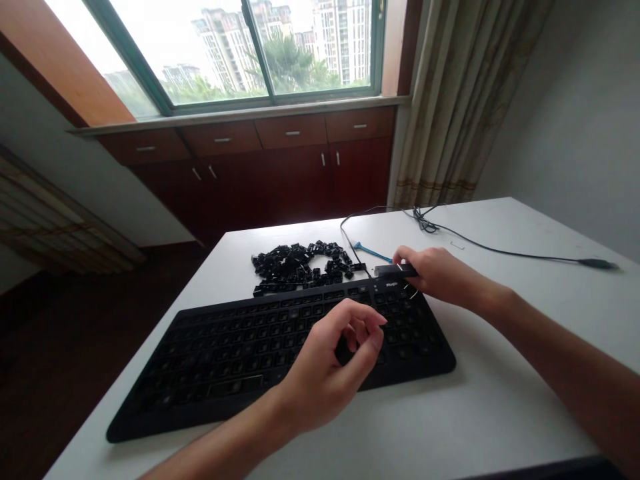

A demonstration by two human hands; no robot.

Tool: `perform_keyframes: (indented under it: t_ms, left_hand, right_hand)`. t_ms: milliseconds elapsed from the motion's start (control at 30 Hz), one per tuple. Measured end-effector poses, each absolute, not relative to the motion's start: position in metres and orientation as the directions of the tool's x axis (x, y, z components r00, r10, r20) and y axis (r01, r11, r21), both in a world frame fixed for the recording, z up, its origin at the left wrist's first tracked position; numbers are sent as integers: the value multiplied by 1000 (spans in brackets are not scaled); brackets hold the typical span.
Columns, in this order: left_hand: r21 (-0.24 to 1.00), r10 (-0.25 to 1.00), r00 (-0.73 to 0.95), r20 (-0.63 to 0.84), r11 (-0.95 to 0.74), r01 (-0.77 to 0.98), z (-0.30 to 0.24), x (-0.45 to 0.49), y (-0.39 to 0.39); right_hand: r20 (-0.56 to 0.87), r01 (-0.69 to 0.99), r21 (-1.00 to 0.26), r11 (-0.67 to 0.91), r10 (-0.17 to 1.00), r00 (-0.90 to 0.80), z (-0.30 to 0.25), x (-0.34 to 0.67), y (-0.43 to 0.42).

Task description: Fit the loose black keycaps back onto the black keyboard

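Observation:
A black keyboard (225,353) with its keycaps removed lies across the white table (500,400). My left hand (330,367) hovers over its right half, fingers curled in a pinch; what they hold, if anything, is too small to name. My right hand (435,275) rests at the keyboard's far right corner, closed on a long black keycap (395,270). A heap of loose black keycaps (300,265) sits just behind the keyboard.
A blue tool (370,250) lies behind the heap. A black cable (500,250) runs across the table's far right to a plug (597,263). Wooden cabinets (280,167) stand under the window, a curtain (460,107) hangs at right.

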State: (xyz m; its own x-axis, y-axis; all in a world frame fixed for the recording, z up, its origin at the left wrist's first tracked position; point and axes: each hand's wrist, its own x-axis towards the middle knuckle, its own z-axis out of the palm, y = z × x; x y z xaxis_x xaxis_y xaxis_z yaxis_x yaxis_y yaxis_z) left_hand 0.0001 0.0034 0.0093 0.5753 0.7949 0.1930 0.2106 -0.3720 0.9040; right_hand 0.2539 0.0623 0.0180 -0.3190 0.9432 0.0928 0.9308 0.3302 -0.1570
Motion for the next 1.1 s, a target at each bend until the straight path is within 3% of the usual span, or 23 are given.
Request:
perform_keyframes:
  t_ms: [133,267,500,600,733,1000,1100]
  left_hand:
    - [654,725,635,266,-620,434,13,8,16]
    - [395,627,737,252,-762,513,8,26,27]
    - [183,554,796,244,-832,523,2,54,29]
    - [139,580,784,220,-814,564,-3,58,28]
    - [177,569,796,208,-822,541,-6,59,26]
    - [221,467,848,252,-880,420,-10,54,28]
    - [197,425,862,276,-903,382,-20,54,35]
  right_hand:
    - [107,944,-107,313,947,-302,25,244,54]
    - [83,959,-144,246,968,-236,21,247,59]
    - [40,986,-129,108,994,-104,25,237,53]
    - [-2,992,-126,-7,1000,7,27,229,48]
    - [-51,982,-172,-74,997,66,24,229,50]
    - [-51,939,-332,84,993,-107,10,247,59]
    - [-2,801,-575,167,979,-205,-3,258,63]
